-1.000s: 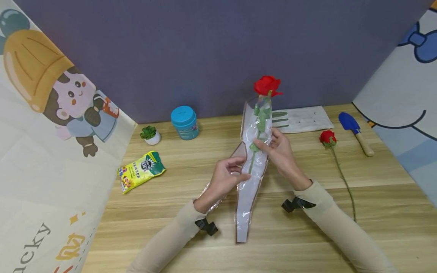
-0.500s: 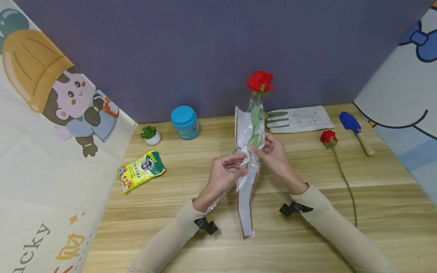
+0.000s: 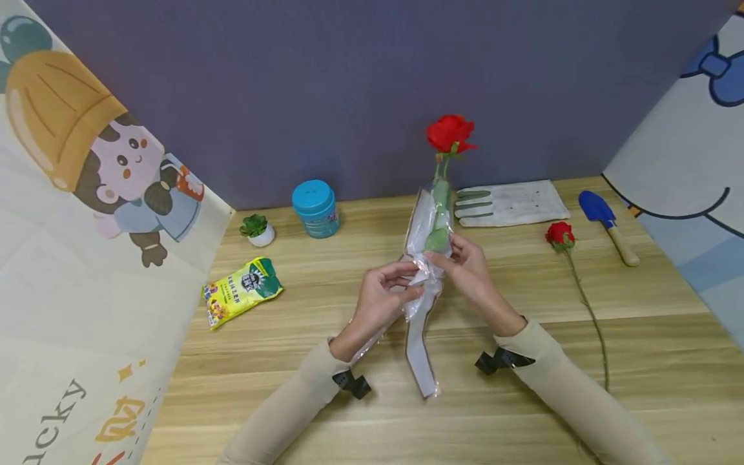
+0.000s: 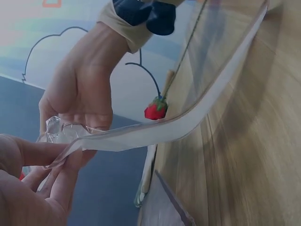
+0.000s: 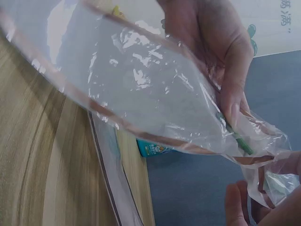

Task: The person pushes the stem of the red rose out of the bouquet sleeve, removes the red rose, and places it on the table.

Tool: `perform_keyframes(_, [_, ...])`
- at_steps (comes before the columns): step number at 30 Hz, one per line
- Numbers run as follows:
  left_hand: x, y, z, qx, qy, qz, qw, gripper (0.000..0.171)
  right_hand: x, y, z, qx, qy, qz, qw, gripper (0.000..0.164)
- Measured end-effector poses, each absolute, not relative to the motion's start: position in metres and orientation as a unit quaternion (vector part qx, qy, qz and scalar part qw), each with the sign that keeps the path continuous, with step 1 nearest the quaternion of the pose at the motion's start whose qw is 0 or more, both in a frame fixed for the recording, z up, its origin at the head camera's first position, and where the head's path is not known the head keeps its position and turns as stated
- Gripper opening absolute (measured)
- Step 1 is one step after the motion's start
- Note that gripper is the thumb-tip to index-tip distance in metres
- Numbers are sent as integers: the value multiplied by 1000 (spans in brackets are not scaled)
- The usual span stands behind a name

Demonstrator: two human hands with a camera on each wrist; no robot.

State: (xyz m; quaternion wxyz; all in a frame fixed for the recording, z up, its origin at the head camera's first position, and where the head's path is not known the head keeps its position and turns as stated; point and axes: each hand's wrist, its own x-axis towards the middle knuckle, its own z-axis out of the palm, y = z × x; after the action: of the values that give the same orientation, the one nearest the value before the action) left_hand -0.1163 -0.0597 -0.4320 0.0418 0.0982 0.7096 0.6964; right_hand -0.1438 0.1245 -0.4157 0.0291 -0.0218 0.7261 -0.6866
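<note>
A red rose [image 3: 450, 134] stands up out of a clear flower wrapper [image 3: 420, 361] with a white panel and brown edges. Both hands hold the wrapper around its stem, where the film is bunched. My left hand [image 3: 380, 297] pinches it from the left, thumb in front. From the right, my right hand [image 3: 473, 274] grips it just below the green leaves [image 3: 438, 240]. In the right wrist view a bit of green stem [image 5: 241, 140] shows through the crinkled film. The wrapper's lower end hangs as a bent strip above the table. Part of the stem is hidden by fingers.
A second rose [image 3: 586, 302] lies at right, near a blue trowel [image 3: 607, 227]. Behind is a white glove [image 3: 514, 203]. At left are a blue-lidded jar [image 3: 314, 208], a small potted plant [image 3: 256, 230] and a yellow packet [image 3: 241, 292]. A wall [image 3: 349, 97] closes the back.
The wrapper, flatter before, is now gathered around the stem between both hands. Its lower end has swung right and up. The rose's head has risen slightly. My right hand has moved slightly lower.
</note>
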Motion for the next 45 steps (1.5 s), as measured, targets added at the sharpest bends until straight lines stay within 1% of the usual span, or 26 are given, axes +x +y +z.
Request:
perform_keyframes(6, [-114, -60, -429, 124, 712, 690, 51, 46, -145, 130, -411, 0, 719, -692, 65, 52])
perform_keyframes(9, [-113, -59, -429, 133, 711, 688, 55, 48, -148, 133, -407, 10, 721, -689, 73, 54])
perform_keyframes(17, [-109, -53, -437, 151, 740, 646, 110, 58, -159, 142, -397, 27, 688, -723, 50, 60])
perform_keyframes(20, [-109, -52, -436, 159, 746, 637, 109, 60, -158, 144, -395, 20, 685, -726, 56, 59])
perform_keyframes(24, [-109, -52, -433, 158, 752, 630, 113, 67, -155, 143, -395, 15, 689, -722, 60, 59])
perform_keyframes(27, [-110, -53, -430, 160, 755, 626, 114, 72, -154, 141, -396, 10, 686, -725, 52, 58])
perform_keyframes(29, [-110, -54, -428, 164, 757, 623, 105, 75, -153, 139, -396, 3, 684, -728, 43, 58])
perform_keyframes(32, [-112, -55, -425, 163, 763, 621, 82, 70, -152, 137, -397, -6, 681, -731, 33, 58])
perform_keyframes(37, [-115, -56, -424, 145, 768, 622, 39, 54, -152, 134, -398, -9, 680, -732, 40, 59])
perform_keyframes(41, [-116, -56, -425, 128, 759, 638, 35, 45, -150, 132, -399, -11, 687, -725, 45, 59])
perform_keyframes(45, [-115, -57, -424, 116, 748, 652, 47, 41, -148, 130, -400, -18, 698, -715, 41, 57])
